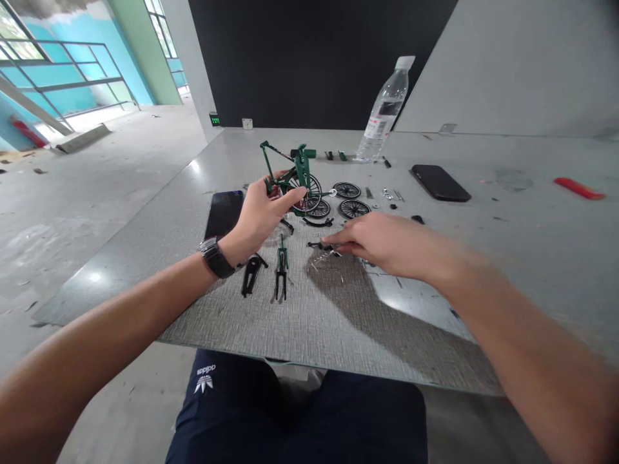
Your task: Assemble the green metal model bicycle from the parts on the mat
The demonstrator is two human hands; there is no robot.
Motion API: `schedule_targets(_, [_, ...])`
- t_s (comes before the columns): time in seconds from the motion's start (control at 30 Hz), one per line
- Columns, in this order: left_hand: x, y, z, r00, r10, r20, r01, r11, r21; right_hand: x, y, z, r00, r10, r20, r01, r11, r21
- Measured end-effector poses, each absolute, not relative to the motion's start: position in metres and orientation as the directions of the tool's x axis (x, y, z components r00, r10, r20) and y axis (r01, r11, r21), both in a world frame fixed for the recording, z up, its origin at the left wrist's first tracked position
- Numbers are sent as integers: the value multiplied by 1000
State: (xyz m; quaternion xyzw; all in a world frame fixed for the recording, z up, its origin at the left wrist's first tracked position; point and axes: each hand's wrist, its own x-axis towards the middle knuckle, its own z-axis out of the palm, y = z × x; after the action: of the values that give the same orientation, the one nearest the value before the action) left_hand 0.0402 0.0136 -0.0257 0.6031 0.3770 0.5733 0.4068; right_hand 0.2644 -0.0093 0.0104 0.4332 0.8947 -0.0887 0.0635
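My left hand (265,205) is closed around a green model bicycle frame (302,167) with a spoked wheel (305,192) on it, held just above the table. My right hand (374,240) reaches down to the tabletop, its fingertips drawn together among small black and silver parts (316,245). What lies between those fingertips is too small to make out. Between the hands are a curved black part (318,223) and a green-and-black fork (282,270). A black piece (251,276) lies left of the fork. Loose spoked wheels (354,209) lie beyond my right hand.
On the grey table (232,322) a dark phone (224,212) lies by my left wrist. A water bottle (384,113) stands at the back, with a black phone-like slab (440,182) to its right. Farther right is a red object (579,188).
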Motion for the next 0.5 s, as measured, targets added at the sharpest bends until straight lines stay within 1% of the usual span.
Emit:
schedule_targets(0.17, [40,14,-27,54,920,388,22,-390,921,266,-9,8,-616,764,-190,787,607,-111])
schedule_targets(0.33, [40,15,-27,57,921,386,24,-388,921,266,-9,7,-572,788,-229,818,569,-87])
schedule_targets(0.5, [40,14,-26,56,921,385,30,-387,921,265,-12,9,-567,787,-243,823,555,-124])
